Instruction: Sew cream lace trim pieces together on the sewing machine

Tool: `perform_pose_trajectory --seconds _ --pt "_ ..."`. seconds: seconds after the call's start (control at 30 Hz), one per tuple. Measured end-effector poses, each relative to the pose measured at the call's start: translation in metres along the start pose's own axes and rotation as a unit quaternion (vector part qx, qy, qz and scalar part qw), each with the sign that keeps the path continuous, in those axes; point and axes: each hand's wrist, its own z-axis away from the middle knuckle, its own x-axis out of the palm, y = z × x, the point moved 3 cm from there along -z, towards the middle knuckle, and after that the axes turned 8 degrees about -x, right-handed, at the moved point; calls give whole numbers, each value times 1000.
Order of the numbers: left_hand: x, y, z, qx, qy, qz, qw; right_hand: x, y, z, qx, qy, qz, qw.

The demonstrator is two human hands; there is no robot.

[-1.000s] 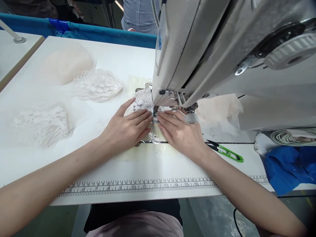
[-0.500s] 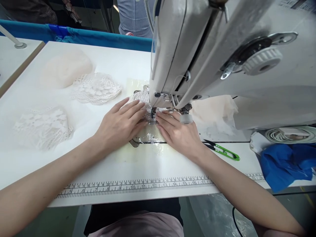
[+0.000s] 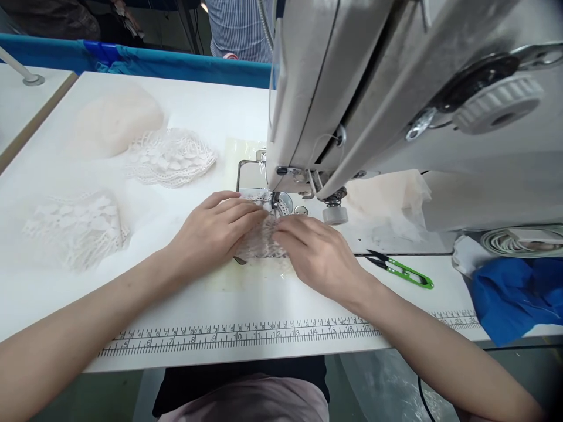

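Lace piece under both hands, lying on the clear plastic sheet just in front of the needle of the sewing machine. We show the left hand resting palm down on the near-left part of the lace, fingers loosely curved and close together, fingertips on the cloth just short of the needle. The right hand lies opposite, fingers bent and bunching the lace from the right side; we cannot tell whether it pinches the cloth or only presses on it.

Risk, as we judge it — the fingertips of both hands sit close to the needle, so any run of the machine while they stand there could catch a finger. The lace is gathered and wrinkled between the hands; fed in that state it could fold under the presser foot and stitch a pleat, or its open mesh could snag on the metal plate.

Around this we mark two more lace pieces and a pale padded cup well apart to the left on the white surface, green thread snips just beside the right wrist, a printed ruler along the near edge, and blue cloth at far right. A person in a striped shirt stands beyond the surface.
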Motion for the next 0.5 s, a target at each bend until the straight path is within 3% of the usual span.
perform_pose_trajectory --seconds 0.2,0.5 --pt "5 6 -1 3 -7 7 1000 -1 9 2 71 -25 20 997" --pt "9 14 3 -9 -40 -26 999 4 21 3 70 -13 104 992"
